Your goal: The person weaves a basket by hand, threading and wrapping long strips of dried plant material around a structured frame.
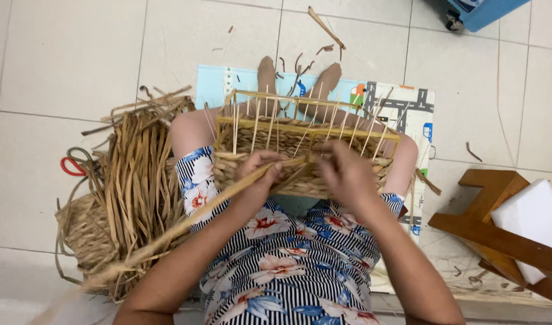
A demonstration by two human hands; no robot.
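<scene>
A: Head view, looking straight down: a half-woven basket (300,156) rests on the person's lap, held between the knees, with thin pale stakes rising from a woven base to a rectangular frame.

B: Why on the lap?

A: In my judgement it keeps the near wall close and steady so both hands can work on it. The left hand (258,174) is closed around a long dried-grass strand (185,225) that runs from the basket's near side down past the left forearm and out at the bottom-left corner. The right hand (347,174) is curled narrow against the woven wall, fingertips pressed in among the stakes; whether it pinches a strand end there I cannot tell.

B: And the long tail?

A: It trails free to the left, likely so it can be drawn through without kinking.

B: What lies around?

A: A loose heap of dried grass strips (134,180) sits on the tiled floor (59,66) just beside the left thigh, within easy reach of that hand. Red-handled scissors (74,164) lie at the heap's far edge. A colourful play mat (408,114) is under the legs. To the right stands a wooden stool (498,232) with a white block (532,219) lying against it, well apart from the basket.
</scene>
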